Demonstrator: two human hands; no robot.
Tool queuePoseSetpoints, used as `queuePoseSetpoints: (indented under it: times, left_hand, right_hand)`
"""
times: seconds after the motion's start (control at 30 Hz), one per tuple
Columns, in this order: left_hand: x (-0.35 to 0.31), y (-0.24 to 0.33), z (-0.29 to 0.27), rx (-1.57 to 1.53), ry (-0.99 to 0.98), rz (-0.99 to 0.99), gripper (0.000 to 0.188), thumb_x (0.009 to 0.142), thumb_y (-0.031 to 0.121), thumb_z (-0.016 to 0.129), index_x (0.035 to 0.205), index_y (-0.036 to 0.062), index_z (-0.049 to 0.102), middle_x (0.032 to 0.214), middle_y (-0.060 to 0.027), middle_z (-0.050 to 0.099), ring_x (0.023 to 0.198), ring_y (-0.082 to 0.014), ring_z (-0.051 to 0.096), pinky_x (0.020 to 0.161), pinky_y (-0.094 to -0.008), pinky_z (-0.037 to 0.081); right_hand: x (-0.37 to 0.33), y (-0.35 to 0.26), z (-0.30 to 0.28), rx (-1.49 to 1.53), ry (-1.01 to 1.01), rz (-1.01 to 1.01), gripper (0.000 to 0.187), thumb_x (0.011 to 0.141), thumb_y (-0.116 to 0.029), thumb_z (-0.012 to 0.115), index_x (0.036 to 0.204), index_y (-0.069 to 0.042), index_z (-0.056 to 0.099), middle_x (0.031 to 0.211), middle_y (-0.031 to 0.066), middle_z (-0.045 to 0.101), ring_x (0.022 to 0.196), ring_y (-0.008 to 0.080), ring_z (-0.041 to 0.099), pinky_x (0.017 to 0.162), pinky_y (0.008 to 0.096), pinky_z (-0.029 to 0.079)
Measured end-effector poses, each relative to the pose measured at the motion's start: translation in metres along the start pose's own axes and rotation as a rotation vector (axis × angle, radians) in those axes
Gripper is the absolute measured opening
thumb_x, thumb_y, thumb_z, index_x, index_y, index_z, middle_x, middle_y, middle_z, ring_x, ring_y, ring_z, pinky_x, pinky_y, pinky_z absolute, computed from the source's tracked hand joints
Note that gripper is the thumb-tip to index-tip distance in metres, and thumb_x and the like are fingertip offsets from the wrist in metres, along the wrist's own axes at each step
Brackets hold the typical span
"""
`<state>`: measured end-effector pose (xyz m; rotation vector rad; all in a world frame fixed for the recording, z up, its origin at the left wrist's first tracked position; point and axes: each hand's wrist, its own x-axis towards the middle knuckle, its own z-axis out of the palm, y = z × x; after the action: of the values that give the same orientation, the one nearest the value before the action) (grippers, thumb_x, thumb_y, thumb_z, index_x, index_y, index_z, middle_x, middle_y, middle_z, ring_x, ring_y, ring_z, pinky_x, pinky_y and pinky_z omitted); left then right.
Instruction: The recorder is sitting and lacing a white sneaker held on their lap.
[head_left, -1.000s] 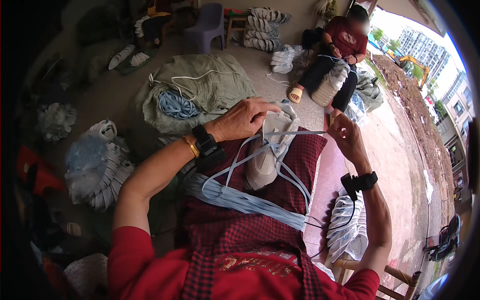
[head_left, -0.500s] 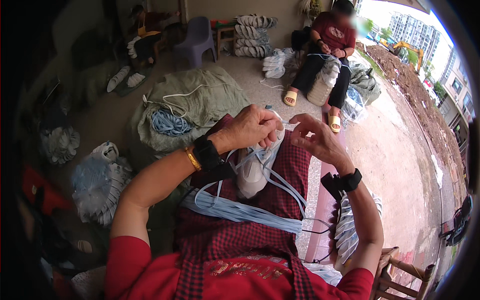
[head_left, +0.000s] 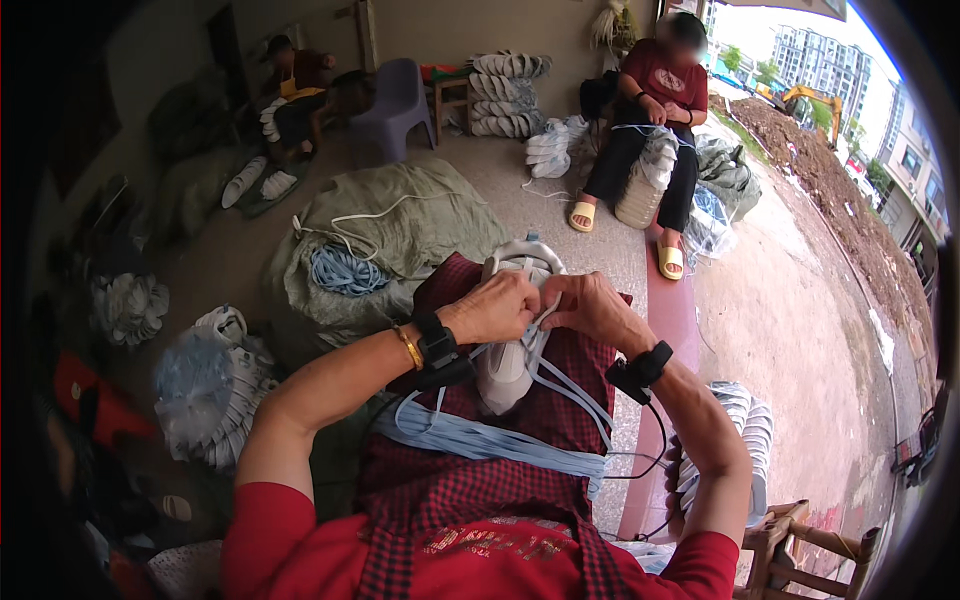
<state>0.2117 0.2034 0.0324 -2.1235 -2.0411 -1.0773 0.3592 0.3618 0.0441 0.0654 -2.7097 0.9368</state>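
Note:
A white shoe [head_left: 505, 385] lies on my lap with its toe toward me and its opening away. Pale blue shoelace runs across its front and trails off to the sides. My left hand [head_left: 495, 308] is closed at the shoe's upper, its fingertips curled over the shoelace. From the other side my right hand [head_left: 592, 310] pinches the shoelace [head_left: 543, 335] beside the eyelets. The two hands nearly meet, and the fingers hide part of the lacing. Across my checked apron [head_left: 440, 478] lies a bundle of pale blue laces [head_left: 480, 440].
A green sack [head_left: 430, 205] ahead carries a coil of blue laces [head_left: 345, 270]. Stacked shoe parts stand at left [head_left: 215, 390] and right [head_left: 730, 430]. A seated person [head_left: 665, 85] works ahead; another sits far left. A purple chair [head_left: 395, 105] and wooden stool [head_left: 810, 550] stand nearby.
My hands have come down closer to the shoe. The right hand, with fingers spread before, has moved left and closed at the lacing. The shoe's opening shows more now.

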Motion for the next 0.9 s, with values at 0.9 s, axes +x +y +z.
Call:
queuePoseSetpoints:
  times: [0.9]
  left_hand:
    - [-0.017, 0.031, -0.060, -0.544, 0.270, -0.095, 0.004, 0.085, 0.001, 0.065, 0.081, 0.0003, 0.063, 0.079, -0.0009, 0.062, 0.071, -0.0054, 0.061, 0.061, -0.0231, 0.050]
  right_hand:
    - [0.016, -0.017, 0.001, 0.161, 0.186, -0.089, 0.020, 0.088, -0.012, 0.069, 0.102, 0.002, 0.070, 0.090, 0.0126, 0.071, 0.078, 0.0216, 0.067, 0.071, 0.0335, 0.052]
